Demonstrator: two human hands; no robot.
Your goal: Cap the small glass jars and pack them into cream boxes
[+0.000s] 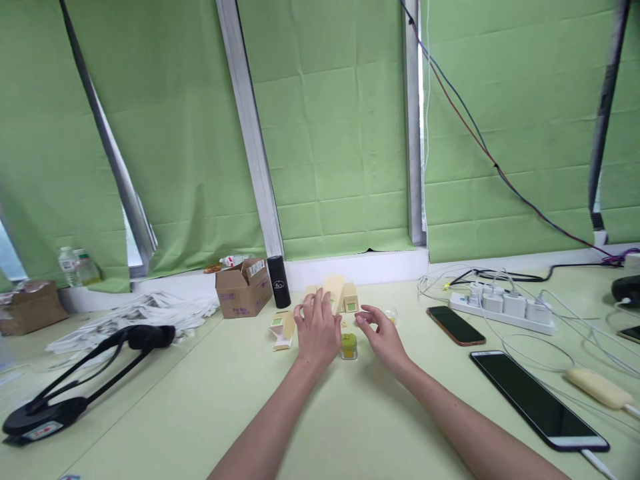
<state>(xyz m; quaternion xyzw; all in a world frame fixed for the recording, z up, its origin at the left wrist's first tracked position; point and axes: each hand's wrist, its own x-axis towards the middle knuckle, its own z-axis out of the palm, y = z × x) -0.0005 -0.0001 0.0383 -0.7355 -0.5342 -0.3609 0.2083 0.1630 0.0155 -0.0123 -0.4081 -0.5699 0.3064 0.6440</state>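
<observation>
Green-topped box [349,347] beside left hand [319,328]

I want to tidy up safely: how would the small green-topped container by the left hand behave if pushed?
The green-topped container would probably slide rather than roll, given its squarish shape. Its clear walls look rigid, so it likely won't flex. Being small, it's probably light.

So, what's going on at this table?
Someone is working bare-handed among small pale boxes. Their left hand reaches in front of some, partly hiding them. The right hand, fingers curled, is just right of a small green-topped clear container on the table. Whether either hand holds anything is unclear.
</observation>
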